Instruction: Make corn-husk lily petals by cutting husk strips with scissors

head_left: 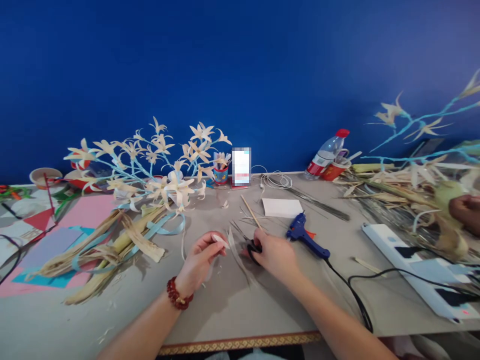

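My left hand (202, 252) pinches a small pale petal (221, 241) between thumb and fingertips. My right hand (276, 252) is closed round the black handles of a pair of scissors (253, 251), whose blades point away to the upper left, low over the table. A thin wooden stick (250, 210) runs up to the knuckles of my right hand; I cannot tell if it is held too. Between my hands lie pale, narrow husk strips (239, 257). Just right of my right hand rests a blue glue gun (305, 235) with a black cord.
Husk flowers on blue stems (150, 170) stand at left, above dried husks (108, 250) and coloured paper (88, 210). A white box (282, 207), wires (322, 204), a tilted bottle (324, 157) and a power strip (408, 265) lie right. Another person's hand (465, 212) is at far right.
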Demonstrator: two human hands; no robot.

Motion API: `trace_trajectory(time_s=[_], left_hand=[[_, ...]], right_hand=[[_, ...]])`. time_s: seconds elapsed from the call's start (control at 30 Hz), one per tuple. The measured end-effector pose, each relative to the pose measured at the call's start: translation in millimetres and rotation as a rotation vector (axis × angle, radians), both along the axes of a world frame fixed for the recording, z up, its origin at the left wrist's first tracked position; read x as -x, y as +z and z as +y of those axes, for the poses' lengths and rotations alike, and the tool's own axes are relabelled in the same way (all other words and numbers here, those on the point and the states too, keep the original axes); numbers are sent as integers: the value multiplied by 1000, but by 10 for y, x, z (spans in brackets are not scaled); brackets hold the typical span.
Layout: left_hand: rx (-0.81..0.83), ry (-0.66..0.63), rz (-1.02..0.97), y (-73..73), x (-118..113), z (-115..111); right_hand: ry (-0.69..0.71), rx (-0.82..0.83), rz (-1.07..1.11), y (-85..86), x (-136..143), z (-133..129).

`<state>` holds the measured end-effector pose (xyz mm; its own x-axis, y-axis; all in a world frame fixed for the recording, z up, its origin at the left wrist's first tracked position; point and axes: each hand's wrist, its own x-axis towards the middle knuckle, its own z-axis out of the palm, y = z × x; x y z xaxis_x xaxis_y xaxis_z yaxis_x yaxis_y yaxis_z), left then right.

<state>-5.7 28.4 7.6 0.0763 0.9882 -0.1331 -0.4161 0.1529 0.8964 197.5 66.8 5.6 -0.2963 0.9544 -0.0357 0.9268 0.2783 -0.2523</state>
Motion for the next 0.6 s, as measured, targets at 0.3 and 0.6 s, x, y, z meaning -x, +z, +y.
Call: trace_trajectory(time_s=[0.3, 0.6], left_hand=[[-18, 4, -14, 27, -29, -43], [-11, 103, -12, 18, -55, -23]], right_hand=[[42, -4, -24, -10, 13, -25], [230, 370, 776, -33, 8, -52]])
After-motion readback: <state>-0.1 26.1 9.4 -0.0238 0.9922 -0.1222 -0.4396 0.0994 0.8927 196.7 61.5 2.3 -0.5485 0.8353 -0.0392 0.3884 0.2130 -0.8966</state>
